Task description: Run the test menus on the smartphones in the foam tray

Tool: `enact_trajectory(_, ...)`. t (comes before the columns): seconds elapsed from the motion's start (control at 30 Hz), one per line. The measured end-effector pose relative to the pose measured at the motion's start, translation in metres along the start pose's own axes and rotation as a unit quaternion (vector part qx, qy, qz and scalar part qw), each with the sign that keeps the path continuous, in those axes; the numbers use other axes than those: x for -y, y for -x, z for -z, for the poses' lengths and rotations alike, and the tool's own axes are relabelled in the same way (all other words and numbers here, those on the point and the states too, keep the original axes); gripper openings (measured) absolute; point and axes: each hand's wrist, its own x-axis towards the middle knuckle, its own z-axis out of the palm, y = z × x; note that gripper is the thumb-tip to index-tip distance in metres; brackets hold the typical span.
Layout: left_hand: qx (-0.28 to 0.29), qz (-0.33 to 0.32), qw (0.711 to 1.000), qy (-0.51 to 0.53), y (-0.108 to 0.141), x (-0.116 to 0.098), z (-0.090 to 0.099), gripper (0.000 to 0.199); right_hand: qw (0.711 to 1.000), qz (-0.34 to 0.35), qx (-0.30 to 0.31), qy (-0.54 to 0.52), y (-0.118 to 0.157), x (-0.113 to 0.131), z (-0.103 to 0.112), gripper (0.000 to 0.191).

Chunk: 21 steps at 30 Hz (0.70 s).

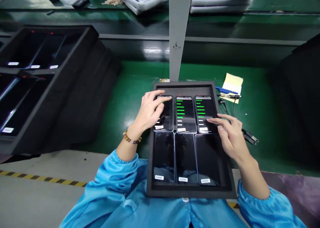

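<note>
A black foam tray [191, 192] in front of me holds two rows of smartphones. The upper row is lit: the middle phone [186, 116] and the right phone [203, 113] show green and white text lines. Over the upper left phone [167, 116] hovers my left hand [151, 109], fingers spread across its screen and hiding much of it. My right hand [231, 131] has its fingers stretched out, with a fingertip at the lower screen of the upper right phone. The lower-row phones, such as the lower middle one [185, 154], have dark screens and white labels.
At left rises a stack of black foam trays [85, 78] with more phones. Yellow notes [232, 83], blue pens [226, 90] and cables with black plugs [250, 137] lie right of my tray. A grey post [178, 38] stands behind it; another dark stack [300, 104] is at right.
</note>
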Motion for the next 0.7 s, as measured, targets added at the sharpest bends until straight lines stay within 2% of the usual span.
enact_trajectory(0.13,-0.073,0.043,0.996,0.035,0.025,0.019,0.011,0.041,0.999,0.038,0.036,-0.010,-0.011,0.019,-0.005,0.038)
enact_trajectory(0.23,-0.089,0.055,0.994,0.039,0.041,0.027,0.012,0.042,0.994,0.071,0.083,-0.017,-0.021,0.033,-0.012,0.040)
enact_trajectory(0.3,-0.083,0.055,0.994,0.042,0.049,0.028,0.011,0.042,0.992,0.082,0.093,-0.015,-0.024,0.036,-0.014,0.040)
enact_trajectory(0.5,-0.039,-0.004,0.998,0.042,0.056,0.029,0.008,0.039,0.998,0.042,0.035,-0.018,-0.017,0.021,-0.006,0.040)
enact_trajectory(0.6,-0.014,-0.024,0.999,0.045,0.056,0.029,0.006,0.037,1.000,-0.015,-0.007,-0.024,-0.014,0.013,-0.001,0.039)
enact_trajectory(0.7,-0.020,-0.016,0.998,0.050,0.052,0.027,0.008,0.039,0.995,-0.078,-0.046,-0.029,-0.019,0.010,0.001,0.038)
